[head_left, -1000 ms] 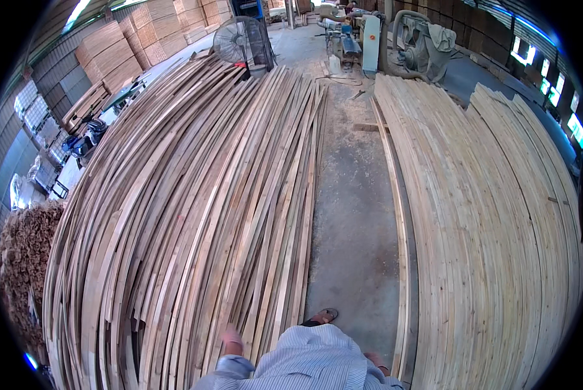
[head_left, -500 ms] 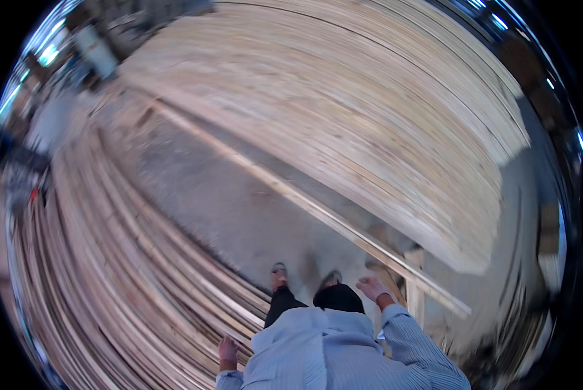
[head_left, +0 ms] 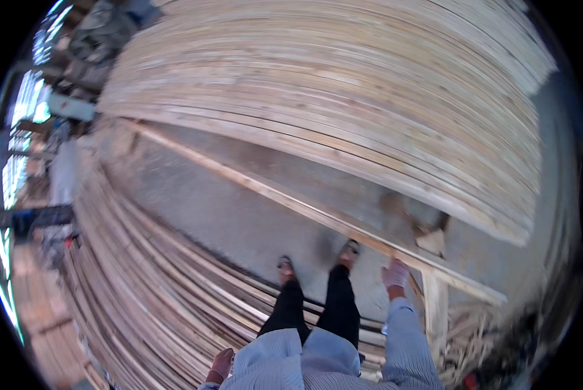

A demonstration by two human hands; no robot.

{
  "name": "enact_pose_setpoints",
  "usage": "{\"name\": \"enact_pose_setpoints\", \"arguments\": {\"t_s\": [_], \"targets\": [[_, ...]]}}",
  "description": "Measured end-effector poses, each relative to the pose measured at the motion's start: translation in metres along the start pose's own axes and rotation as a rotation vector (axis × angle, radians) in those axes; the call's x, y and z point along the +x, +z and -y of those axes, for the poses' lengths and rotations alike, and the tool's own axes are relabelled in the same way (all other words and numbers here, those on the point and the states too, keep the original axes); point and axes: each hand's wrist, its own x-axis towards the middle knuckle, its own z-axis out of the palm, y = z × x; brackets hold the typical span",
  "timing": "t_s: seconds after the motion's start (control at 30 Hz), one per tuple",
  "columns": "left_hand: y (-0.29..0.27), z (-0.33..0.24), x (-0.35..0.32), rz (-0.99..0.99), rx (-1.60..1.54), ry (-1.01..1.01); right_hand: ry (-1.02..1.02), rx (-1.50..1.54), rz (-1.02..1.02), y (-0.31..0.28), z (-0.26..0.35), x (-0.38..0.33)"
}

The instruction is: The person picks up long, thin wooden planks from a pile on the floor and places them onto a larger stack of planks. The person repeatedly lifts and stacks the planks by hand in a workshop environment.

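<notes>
Pale timber forms a wide stack (head_left: 330,97) across the top and upper right of the frame. A single long board (head_left: 291,201), apart from the stack over much of its length, runs diagonally from the upper left to the lower right, above grey floor (head_left: 226,208). The right hand (head_left: 395,274), right of bottom centre, is at the lower edge of this board, fingers directed toward it; owing to blur, contact and any grip cannot be told. The left hand (head_left: 222,363), at the bottom left of centre, appears loosely curled beside a spread of darker planks (head_left: 155,279) filling the lower left; whether it pinches anything cannot be told. A pale timber piece (head_left: 436,305) extends downward from the board near the right hand. Wood scraps (head_left: 467,331) lie at the lower right
</notes>
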Motion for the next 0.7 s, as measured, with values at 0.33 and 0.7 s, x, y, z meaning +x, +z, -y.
{"name": "enact_pose_setpoints", "arguments": {"t_s": [0.33,0.7], "targets": [[0.054,-0.044,0.002,0.068,0.519,0.206,-0.124,0.027,0.357,0.000,-0.021,0.170],[0.058,-0.077,0.117,0.051,0.132,0.037,-0.516,0.181,0.213,-0.065,-0.007,-0.019]]}}
